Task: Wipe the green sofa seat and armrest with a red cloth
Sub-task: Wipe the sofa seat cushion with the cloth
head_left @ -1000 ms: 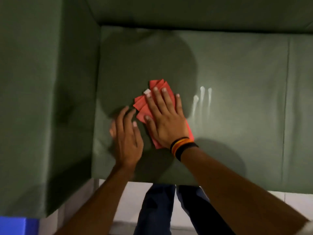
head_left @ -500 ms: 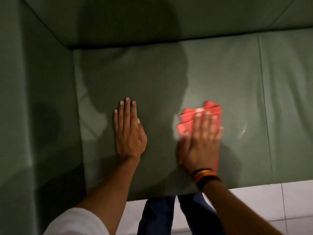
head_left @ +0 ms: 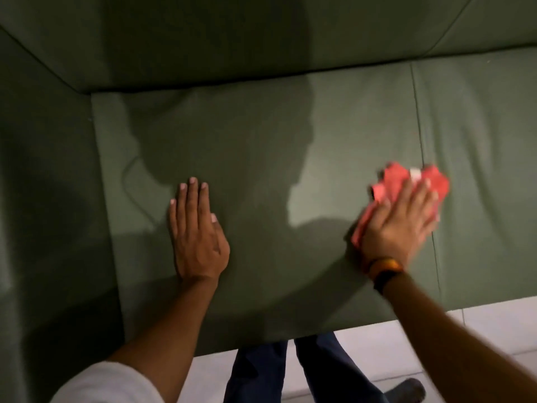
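Observation:
The green sofa seat (head_left: 261,146) fills the middle of the view, with the armrest (head_left: 46,199) rising along its left side. A folded red cloth (head_left: 392,181) lies on the seat at the right, right at the seam (head_left: 418,112) between two cushions. My right hand (head_left: 401,225) presses flat on the cloth, fingers spread, covering its lower part. My left hand (head_left: 194,237) rests flat on the seat to the left, palm down, fingers together, holding nothing.
The sofa backrest (head_left: 261,39) runs across the top. A second seat cushion (head_left: 479,170) continues to the right. White floor tiles (head_left: 479,338) lie below the seat's front edge, where my legs in dark trousers (head_left: 290,373) stand.
My right hand has slid the red cloth to the right across the seat, from near my left hand to the cushion seam. My left hand has stayed flat on the seat.

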